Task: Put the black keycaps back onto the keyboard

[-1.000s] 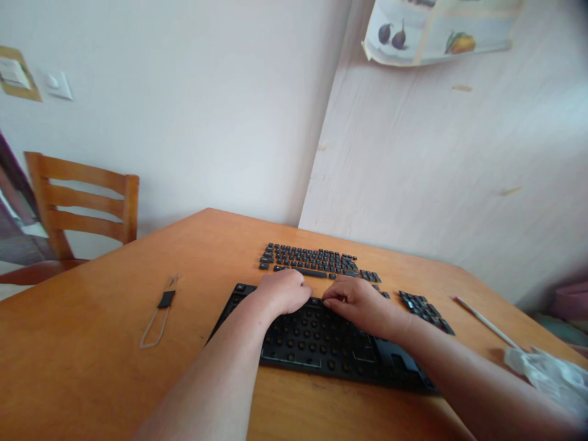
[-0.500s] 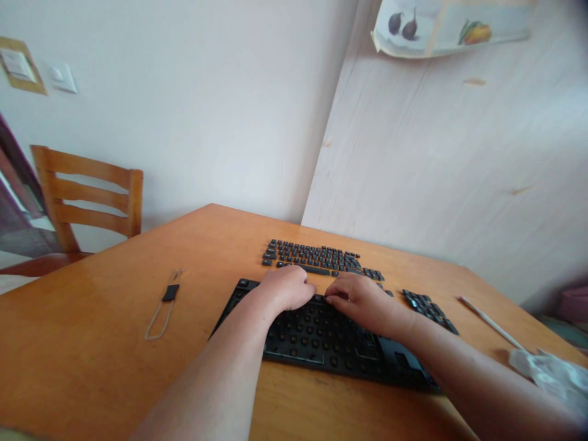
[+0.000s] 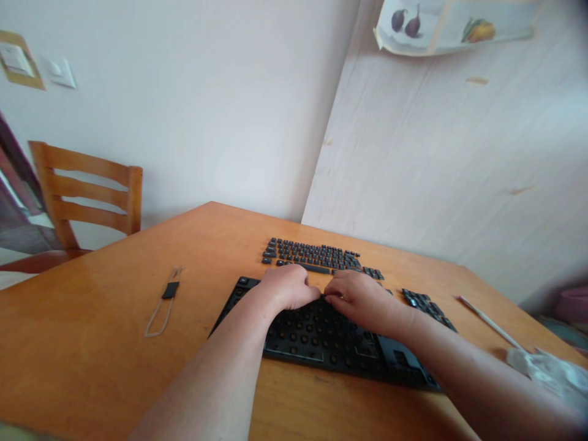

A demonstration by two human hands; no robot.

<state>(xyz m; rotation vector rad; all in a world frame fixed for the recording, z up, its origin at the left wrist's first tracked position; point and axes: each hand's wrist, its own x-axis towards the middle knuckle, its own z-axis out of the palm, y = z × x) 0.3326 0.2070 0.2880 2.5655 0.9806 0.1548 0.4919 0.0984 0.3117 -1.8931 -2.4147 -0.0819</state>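
Observation:
A black keyboard (image 3: 316, 343) with most of its keycaps off lies on the table, its rows of bare switches showing. Over its far edge my left hand (image 3: 289, 286) is closed, fingers curled and thumb side towards the right. Facing it, my right hand (image 3: 356, 294) is pinched at the same edge. A small dark keycap (image 3: 323, 296) shows between the fingertips of both hands; most of it is hidden. One keycap (image 3: 244, 280) sits at the keyboard's far left corner. Beyond my hands, loose black keycaps (image 3: 316, 252) are laid out in rows.
On the wooden table (image 3: 105, 343), a wire keycap puller (image 3: 170, 290) with a black grip lies at left. More keycaps (image 3: 427, 306) lie behind my right forearm. A pencil-like stick (image 3: 489, 321) and crumpled clear plastic (image 3: 546, 373) are at right. A chair (image 3: 92, 190) stands far left.
My left fingertips have moved slightly right, closer to my right fingertips, and now cover more of the keycap between them. The view has shifted a little.

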